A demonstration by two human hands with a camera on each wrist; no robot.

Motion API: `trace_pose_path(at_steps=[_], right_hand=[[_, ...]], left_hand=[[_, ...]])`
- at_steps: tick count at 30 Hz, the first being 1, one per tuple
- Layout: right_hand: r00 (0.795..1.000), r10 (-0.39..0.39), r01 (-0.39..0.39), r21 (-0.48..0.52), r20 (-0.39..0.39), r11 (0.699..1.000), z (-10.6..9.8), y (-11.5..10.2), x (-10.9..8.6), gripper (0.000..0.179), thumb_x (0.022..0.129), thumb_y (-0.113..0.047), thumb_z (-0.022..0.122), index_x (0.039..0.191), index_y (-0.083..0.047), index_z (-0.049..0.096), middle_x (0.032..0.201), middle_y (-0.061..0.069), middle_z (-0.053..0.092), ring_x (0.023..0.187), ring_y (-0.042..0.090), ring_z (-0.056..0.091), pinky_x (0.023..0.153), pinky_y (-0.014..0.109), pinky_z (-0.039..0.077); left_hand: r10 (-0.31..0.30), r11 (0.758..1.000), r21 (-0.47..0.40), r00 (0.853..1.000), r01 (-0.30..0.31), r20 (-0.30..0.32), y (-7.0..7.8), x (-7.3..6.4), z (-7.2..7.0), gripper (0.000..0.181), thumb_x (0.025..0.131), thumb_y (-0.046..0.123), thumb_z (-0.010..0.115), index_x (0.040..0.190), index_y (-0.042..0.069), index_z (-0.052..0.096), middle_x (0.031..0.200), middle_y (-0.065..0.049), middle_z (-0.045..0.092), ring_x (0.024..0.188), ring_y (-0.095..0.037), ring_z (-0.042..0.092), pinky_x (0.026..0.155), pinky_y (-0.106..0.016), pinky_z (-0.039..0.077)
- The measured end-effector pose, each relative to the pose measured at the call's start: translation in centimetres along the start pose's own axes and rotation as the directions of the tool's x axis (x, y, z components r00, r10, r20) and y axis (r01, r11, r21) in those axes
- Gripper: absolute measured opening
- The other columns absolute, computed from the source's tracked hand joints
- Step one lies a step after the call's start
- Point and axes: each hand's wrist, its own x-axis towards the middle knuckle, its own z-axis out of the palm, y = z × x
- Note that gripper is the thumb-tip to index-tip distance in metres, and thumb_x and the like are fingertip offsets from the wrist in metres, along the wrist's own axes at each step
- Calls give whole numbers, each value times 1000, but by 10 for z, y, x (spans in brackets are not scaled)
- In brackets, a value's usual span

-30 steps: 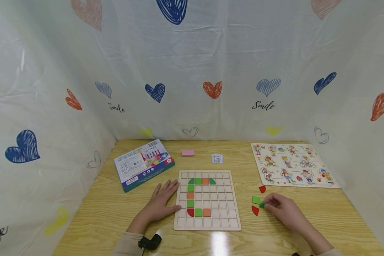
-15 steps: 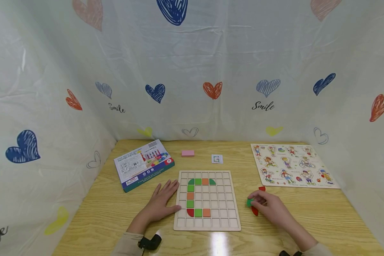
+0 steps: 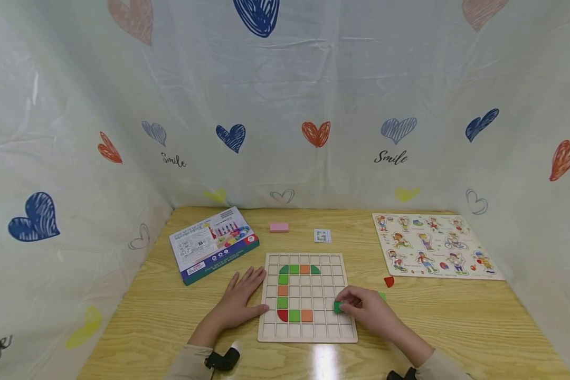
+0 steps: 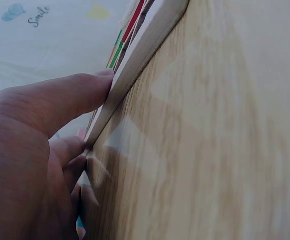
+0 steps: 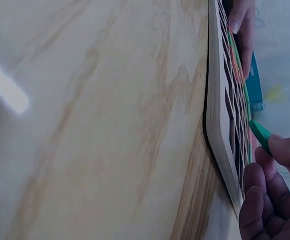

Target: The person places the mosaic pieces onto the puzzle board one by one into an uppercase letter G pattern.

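A wooden grid board (image 3: 309, 335) lies on the table, with green, orange and red tiles set in its left and upper cells, such as a red quarter-round tile (image 3: 282, 315). My left hand (image 3: 239, 301) rests at the board's left side, fingers spread; in the left wrist view the thumb (image 4: 85, 92) touches the board's edge (image 4: 135, 62). Thumb and fingers of my right hand (image 3: 368, 310) pinch a dark green tile (image 3: 337, 307) over the board's right part. The right wrist view shows this green tile (image 5: 260, 134) tilted above the cells.
Right of the board lie a red quarter-round tile (image 3: 389, 282) and a partly hidden light green tile (image 3: 382, 295). Farther back are a box (image 3: 214, 243), a pink block (image 3: 278, 227), a small pattern card (image 3: 322, 236) and a picture puzzle board (image 3: 437, 245).
My right hand has carried the dark green tile leftward from the loose tiles to above the board's right part. The left hand has stayed in place.
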Motion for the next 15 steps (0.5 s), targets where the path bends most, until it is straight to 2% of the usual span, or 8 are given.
trace_pose_path(at_steps=[15], right_hand=[[998, -33, 35, -45, 54, 998, 34, -21, 14, 2, 95, -19, 72, 98, -19, 72, 80, -13, 62, 70, 3, 55, 63, 21, 49]], left_hand=[[2, 1000, 3, 1000, -2, -3, 0, 0, 0, 86, 94, 54, 64, 162, 14, 29, 168, -3, 23, 157, -29, 9, 124, -55, -4]])
